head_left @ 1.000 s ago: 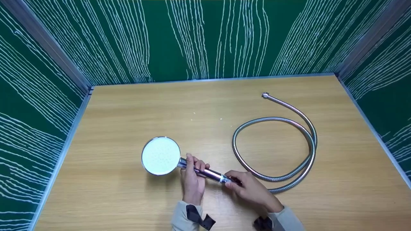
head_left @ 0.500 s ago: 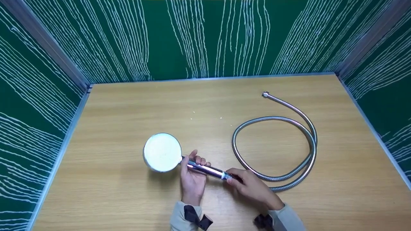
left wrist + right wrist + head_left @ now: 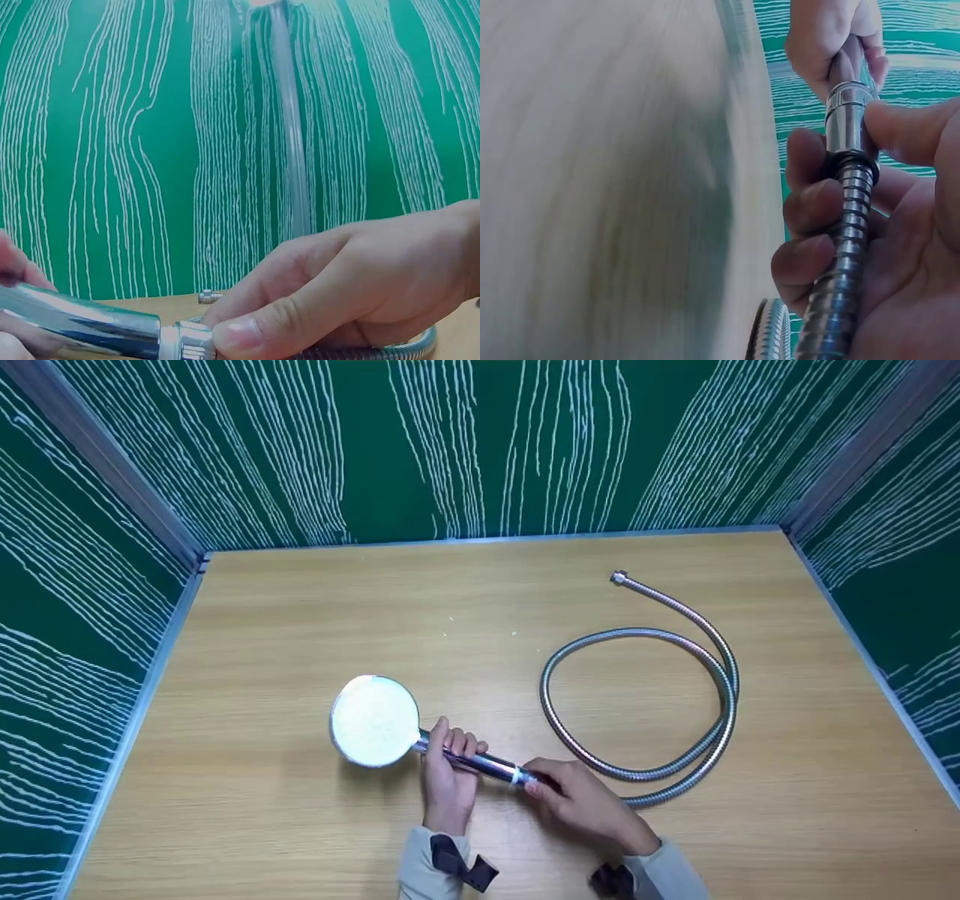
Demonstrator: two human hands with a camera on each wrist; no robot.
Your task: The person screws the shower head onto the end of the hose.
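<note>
A chrome shower head [image 3: 374, 721] with a round white face is held above the table, its face turned up. My left hand [image 3: 448, 780] grips its handle [image 3: 486, 765], fingers and thumb curled round it. At the handle's lower end my right hand [image 3: 581, 802] pinches the metal connector nut [image 3: 846, 127] of a coiled shower hose [image 3: 637, 631]. In the right wrist view the ribbed hose [image 3: 847, 255] runs from the nut down through the curled fingers. The nut sits against the handle end in the left wrist view; the threads are hidden.
The hose lies in a loop on the wooden table [image 3: 285, 622], its free end fitting [image 3: 619, 577] towards the back. Several tiny white specks dot the tabletop. Green panels [image 3: 382, 450] with white wavy lines wall the back and both sides.
Both hands keep their hold. The shower head tilted and rose slightly at half a second ago, and now sits lower again. My left fingers have closed more round the handle.
</note>
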